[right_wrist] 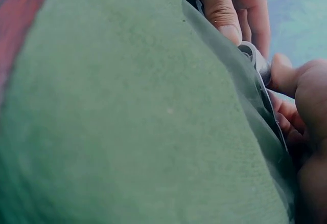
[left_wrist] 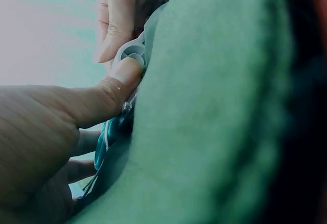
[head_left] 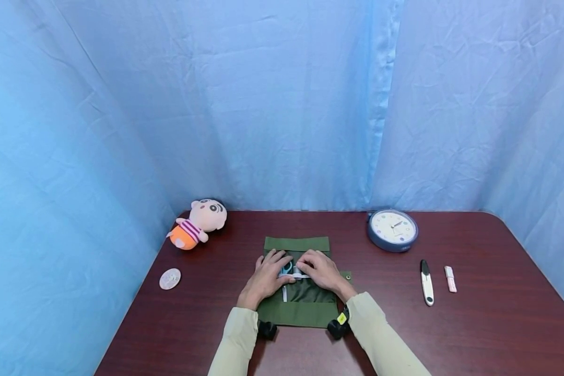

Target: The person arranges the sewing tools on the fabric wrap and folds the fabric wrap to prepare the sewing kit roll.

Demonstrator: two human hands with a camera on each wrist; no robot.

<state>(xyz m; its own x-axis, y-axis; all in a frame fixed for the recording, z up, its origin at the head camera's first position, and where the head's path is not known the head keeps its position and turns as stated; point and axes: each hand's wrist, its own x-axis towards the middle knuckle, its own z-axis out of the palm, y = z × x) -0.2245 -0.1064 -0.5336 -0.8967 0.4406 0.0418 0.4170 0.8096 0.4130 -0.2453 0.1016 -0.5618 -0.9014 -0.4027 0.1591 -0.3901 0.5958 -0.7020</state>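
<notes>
A green cloth tool roll point(head_left: 297, 314) lies unfolded on the table under both hands. My left hand point(head_left: 265, 279) rests on its left half with the fingers extended, beside a teal-handled pair of scissors point(head_left: 288, 268). In the left wrist view, the left thumb point(left_wrist: 115, 88) presses the hollow end of a small grey spool-like cylinder point(left_wrist: 134, 50). My right hand point(head_left: 322, 269) pinches that cylinder point(right_wrist: 262, 68) between thumb and fingers near a white strap point(head_left: 303, 276). The exact kind of the cylinder is partly hidden by the fingers.
At the back left lies a plush doll point(head_left: 198, 224), with a round white disc point(head_left: 170, 279) in front of it. To the right are a blue-rimmed clock point(head_left: 392, 230), a black-and-white slim tool point(head_left: 427, 283) and a small white-and-pink stick point(head_left: 450, 279). Blue curtains point(head_left: 282, 104) surround the table.
</notes>
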